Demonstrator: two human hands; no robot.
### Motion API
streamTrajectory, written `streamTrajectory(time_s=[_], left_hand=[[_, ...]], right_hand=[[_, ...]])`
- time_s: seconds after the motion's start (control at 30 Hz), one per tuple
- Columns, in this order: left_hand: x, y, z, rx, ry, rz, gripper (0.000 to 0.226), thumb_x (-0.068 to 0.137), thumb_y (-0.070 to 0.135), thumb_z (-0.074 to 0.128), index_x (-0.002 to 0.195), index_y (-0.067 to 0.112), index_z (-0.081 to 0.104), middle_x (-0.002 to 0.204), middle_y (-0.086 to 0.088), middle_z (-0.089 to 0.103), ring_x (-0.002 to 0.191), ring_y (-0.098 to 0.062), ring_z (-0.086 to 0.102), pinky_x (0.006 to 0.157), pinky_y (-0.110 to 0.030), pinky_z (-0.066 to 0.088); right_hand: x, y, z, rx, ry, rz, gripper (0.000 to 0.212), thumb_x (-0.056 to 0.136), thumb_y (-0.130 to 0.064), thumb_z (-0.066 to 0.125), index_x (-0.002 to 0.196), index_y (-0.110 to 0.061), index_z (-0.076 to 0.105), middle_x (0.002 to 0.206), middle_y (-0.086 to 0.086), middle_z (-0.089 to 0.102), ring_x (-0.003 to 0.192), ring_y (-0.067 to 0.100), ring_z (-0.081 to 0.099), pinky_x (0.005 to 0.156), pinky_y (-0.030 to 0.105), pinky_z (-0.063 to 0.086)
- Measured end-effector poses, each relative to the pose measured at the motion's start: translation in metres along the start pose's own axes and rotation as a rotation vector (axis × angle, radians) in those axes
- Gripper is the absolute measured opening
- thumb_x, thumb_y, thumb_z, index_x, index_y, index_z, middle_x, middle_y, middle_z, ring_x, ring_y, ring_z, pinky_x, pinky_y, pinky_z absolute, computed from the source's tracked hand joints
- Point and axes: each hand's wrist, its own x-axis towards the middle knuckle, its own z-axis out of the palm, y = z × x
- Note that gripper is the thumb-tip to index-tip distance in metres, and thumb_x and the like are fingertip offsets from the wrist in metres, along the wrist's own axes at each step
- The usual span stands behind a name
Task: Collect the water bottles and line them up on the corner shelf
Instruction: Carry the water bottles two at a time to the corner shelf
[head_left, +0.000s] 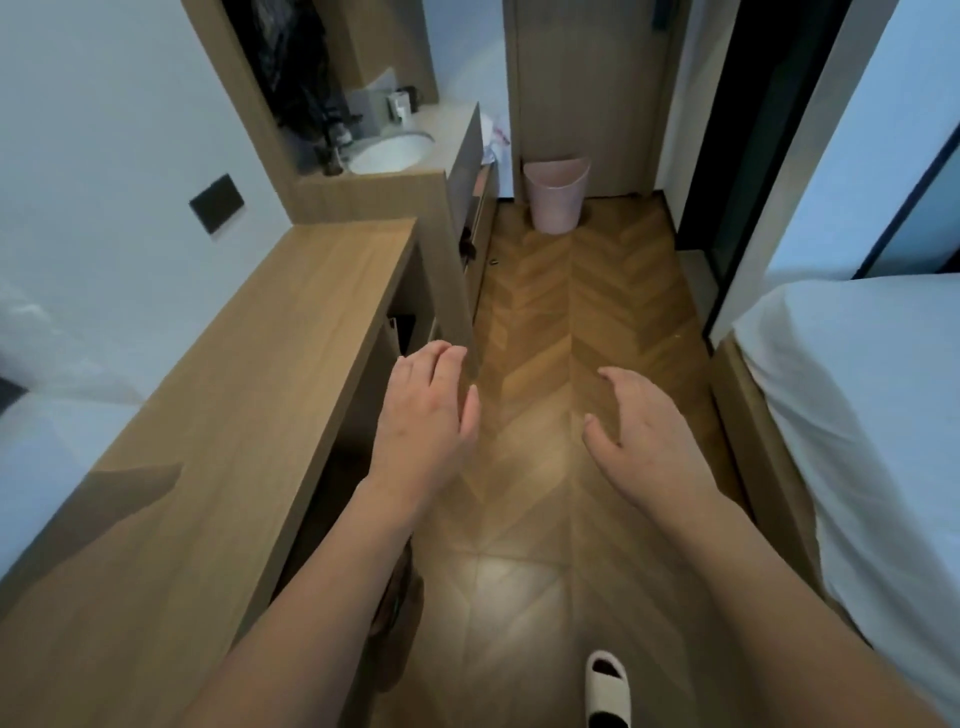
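No water bottle shows clearly in this view, and no corner shelf can be picked out. My left hand (428, 410) is held out in front of me beside the edge of the long wooden counter (270, 364), fingers straight and together, holding nothing. My right hand (641, 421) is out over the herringbone floor (561, 332), fingers relaxed and slightly spread, also holding nothing. Small items stand by the washbasin (389, 150) at the far end of the counter, too small to identify.
A pink waste bin (556, 195) stands on the floor before a wooden door (587, 93). A white bed (857, 415) fills the right side. A dark doorway (753, 156) opens at right. A white slipper (608, 688) lies near my feet.
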Motion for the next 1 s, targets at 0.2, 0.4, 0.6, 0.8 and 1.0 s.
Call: streamTrajectory(time_s=[0.2,0.4,0.6,0.8,1.0], left_hand=[[0.158,0.028,0.055,-0.052,0.037,-0.024,0.043,0.097,0.031,0.050,0.137,0.015,0.051,0.138,-0.002,0.053,0.132,-0.017,0.045,0.117,-0.041,0.032],[0.295,0.011,0.141,-0.069,-0.006,-0.016,0.041,0.098,0.031,0.051,0.136,0.015,0.052,0.137,-0.002,0.053,0.131,-0.017,0.045,0.117,-0.040,0.031],[0.473,-0.001,0.225,-0.127,0.000,0.058,0.039,0.096,0.028,0.054,0.132,0.013,0.054,0.133,-0.004,0.055,0.127,-0.019,0.048,0.114,-0.045,0.036],[0.635,-0.007,0.274,-0.139,0.008,0.075,0.041,0.096,0.029,0.050,0.134,0.013,0.052,0.134,-0.003,0.053,0.128,-0.018,0.046,0.117,-0.041,0.031],[0.768,-0.033,0.349,-0.085,-0.052,0.054,0.042,0.096,0.031,0.050,0.135,0.015,0.053,0.134,-0.002,0.053,0.128,-0.018,0.047,0.118,-0.039,0.028]], right_hand=[[0.155,0.063,-0.029,0.002,0.008,-0.001,0.054,0.096,-0.030,0.054,0.145,-0.015,0.040,0.145,0.004,0.046,0.135,0.016,0.042,0.109,0.023,0.025],[0.309,0.115,-0.008,-0.007,-0.016,-0.005,0.053,0.095,-0.030,0.053,0.145,-0.016,0.040,0.144,0.003,0.047,0.134,0.015,0.042,0.111,0.027,0.029],[0.486,0.165,-0.006,-0.064,0.002,0.051,0.055,0.094,-0.032,0.056,0.144,-0.016,0.040,0.142,0.002,0.049,0.127,0.015,0.049,0.106,0.023,0.028],[0.642,0.199,-0.010,-0.066,0.039,0.069,0.055,0.094,-0.035,0.054,0.145,-0.019,0.038,0.145,0.001,0.046,0.133,0.016,0.042,0.111,0.029,0.029],[0.789,0.248,0.020,-0.052,-0.067,0.086,0.057,0.092,-0.031,0.057,0.144,-0.015,0.040,0.143,0.005,0.048,0.133,0.019,0.042,0.114,0.035,0.033]])
